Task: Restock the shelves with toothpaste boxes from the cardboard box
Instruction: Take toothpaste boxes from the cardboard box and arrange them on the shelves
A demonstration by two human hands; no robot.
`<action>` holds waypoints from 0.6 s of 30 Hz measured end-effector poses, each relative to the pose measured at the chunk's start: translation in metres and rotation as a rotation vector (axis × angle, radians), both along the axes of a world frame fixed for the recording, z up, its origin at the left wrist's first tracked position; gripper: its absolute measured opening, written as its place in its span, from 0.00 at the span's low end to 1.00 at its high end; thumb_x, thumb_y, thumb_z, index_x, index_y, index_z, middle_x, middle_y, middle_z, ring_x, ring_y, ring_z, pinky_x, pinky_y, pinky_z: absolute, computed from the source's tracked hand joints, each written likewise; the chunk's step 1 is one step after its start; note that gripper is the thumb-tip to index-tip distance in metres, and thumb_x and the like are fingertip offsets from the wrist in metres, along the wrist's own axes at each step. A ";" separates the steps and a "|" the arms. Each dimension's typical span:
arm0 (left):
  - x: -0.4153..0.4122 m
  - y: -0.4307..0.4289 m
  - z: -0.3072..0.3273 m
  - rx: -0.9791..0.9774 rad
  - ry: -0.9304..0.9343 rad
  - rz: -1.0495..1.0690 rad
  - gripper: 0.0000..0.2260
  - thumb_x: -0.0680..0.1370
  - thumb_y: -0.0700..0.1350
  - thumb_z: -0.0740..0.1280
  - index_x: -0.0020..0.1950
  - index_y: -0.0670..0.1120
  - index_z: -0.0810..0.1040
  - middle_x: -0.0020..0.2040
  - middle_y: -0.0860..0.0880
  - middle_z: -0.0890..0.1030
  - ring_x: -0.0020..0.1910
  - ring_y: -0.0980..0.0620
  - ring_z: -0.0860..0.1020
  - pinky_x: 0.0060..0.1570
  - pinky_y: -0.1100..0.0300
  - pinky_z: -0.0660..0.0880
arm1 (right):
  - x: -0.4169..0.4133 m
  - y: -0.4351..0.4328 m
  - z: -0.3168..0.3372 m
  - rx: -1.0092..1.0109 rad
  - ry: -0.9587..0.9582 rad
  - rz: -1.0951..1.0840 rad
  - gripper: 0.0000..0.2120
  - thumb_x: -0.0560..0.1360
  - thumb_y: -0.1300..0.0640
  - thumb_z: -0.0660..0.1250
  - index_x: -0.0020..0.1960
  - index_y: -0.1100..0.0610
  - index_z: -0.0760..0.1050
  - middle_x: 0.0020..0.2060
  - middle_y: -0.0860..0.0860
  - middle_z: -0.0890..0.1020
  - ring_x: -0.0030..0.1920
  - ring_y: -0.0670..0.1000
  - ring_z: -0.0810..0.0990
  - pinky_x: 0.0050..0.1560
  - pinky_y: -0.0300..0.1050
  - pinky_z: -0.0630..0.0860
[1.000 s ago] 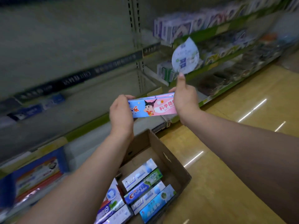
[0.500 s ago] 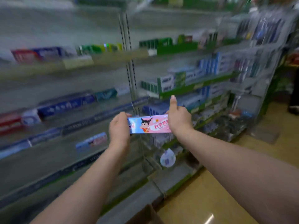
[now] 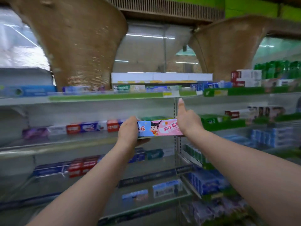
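Note:
I hold a blue and pink toothpaste box [image 3: 158, 128] with a cartoon figure level in front of the shelves, long side toward me. My left hand [image 3: 128, 132] grips its left end, fingers over the top and thumb beneath. My right hand [image 3: 187, 121] grips the right end, with the thumb sticking straight up. The box is at the height of the second shelf [image 3: 65, 141], which carries a row of red, white and purple toothpaste boxes [image 3: 84, 128]. The cardboard box is out of view.
The top shelf [image 3: 105, 97] holds blue and white boxes. Lower shelves [image 3: 146, 178] carry more red and blue boxes with gaps between them. A perforated metal upright [image 3: 175, 144] divides this bay from a fuller bay on the right. Woven brown pillars [image 3: 81, 46] rise behind the shelving.
My view has swung up from the cardboard box on the floor to the upper shelves. Both hands have lifted the toothpaste box to the second shelf's height, grip unchanged.

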State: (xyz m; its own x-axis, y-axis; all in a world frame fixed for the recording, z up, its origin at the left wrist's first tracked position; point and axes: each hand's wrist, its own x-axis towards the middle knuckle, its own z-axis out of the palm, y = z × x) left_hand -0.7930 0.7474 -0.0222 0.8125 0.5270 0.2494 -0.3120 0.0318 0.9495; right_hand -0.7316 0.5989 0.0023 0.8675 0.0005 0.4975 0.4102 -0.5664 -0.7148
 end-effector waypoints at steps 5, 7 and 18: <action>-0.023 0.021 0.039 0.018 0.007 0.031 0.08 0.79 0.42 0.55 0.47 0.43 0.73 0.43 0.41 0.78 0.36 0.46 0.80 0.38 0.50 0.81 | 0.005 0.022 0.028 0.013 0.015 0.190 0.41 0.78 0.35 0.37 0.51 0.63 0.78 0.51 0.62 0.79 0.48 0.56 0.74 0.52 0.48 0.68; -0.027 0.028 0.048 0.020 0.008 0.060 0.08 0.80 0.43 0.55 0.47 0.43 0.73 0.43 0.40 0.77 0.38 0.45 0.79 0.45 0.46 0.80 | 0.005 0.030 0.035 0.005 -0.004 0.240 0.40 0.78 0.35 0.37 0.55 0.62 0.78 0.52 0.61 0.80 0.51 0.57 0.76 0.56 0.50 0.70; -0.031 0.035 0.057 0.028 -0.042 0.152 0.10 0.80 0.46 0.54 0.47 0.44 0.73 0.40 0.43 0.78 0.39 0.47 0.79 0.49 0.48 0.78 | 0.003 0.048 0.049 0.027 -0.037 0.384 0.38 0.79 0.37 0.37 0.55 0.61 0.77 0.35 0.52 0.74 0.36 0.49 0.72 0.36 0.41 0.65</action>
State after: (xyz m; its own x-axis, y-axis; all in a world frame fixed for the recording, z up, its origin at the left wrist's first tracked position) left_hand -0.8241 0.7829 0.0347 0.7121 0.6356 0.2981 -0.3507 -0.0458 0.9354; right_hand -0.7286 0.6466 0.0515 0.7885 0.3081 0.5324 0.6142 -0.3477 -0.7084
